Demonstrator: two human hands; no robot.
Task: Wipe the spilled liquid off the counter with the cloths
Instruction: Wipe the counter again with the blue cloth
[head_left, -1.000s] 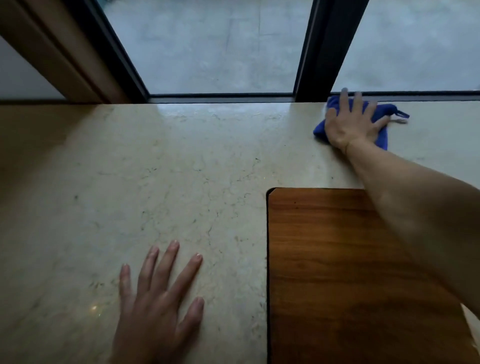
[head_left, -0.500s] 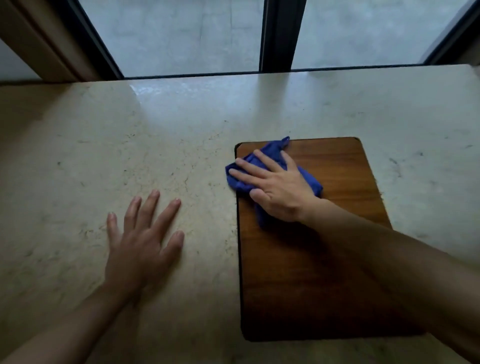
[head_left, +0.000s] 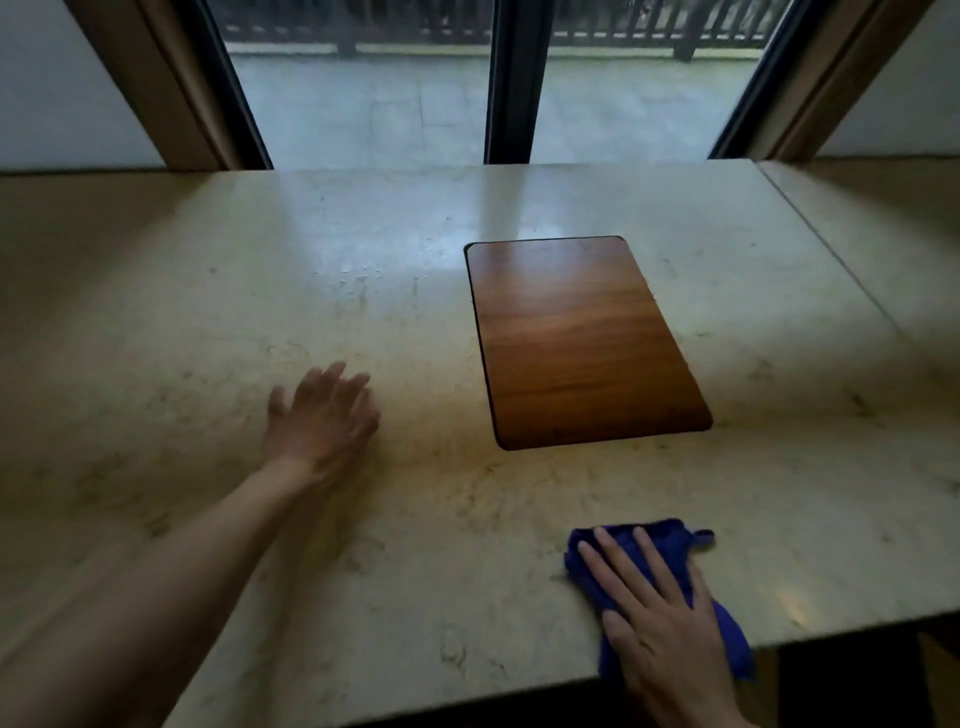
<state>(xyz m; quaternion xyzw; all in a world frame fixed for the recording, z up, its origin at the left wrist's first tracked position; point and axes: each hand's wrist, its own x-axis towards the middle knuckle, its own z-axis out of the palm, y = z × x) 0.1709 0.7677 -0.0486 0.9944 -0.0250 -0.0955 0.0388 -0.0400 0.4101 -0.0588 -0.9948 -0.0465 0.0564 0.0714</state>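
Head view: right hand (head_left: 660, 629) fingers straight on blue cloth (head_left: 670, 545), marble counter (head_left: 208, 312); left hand (head_left: 322, 421) flat, fingers straight.

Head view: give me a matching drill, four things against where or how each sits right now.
Things:
1. blue cloth
2. wooden board
3. left hand
4. right hand

States:
A. flat on bare counter, holding nothing
B. pressing on the cloth
C. at the counter's near edge, partly overhanging
D. mid-counter, nothing on it

Pairs: 1-C, 2-D, 3-A, 4-B
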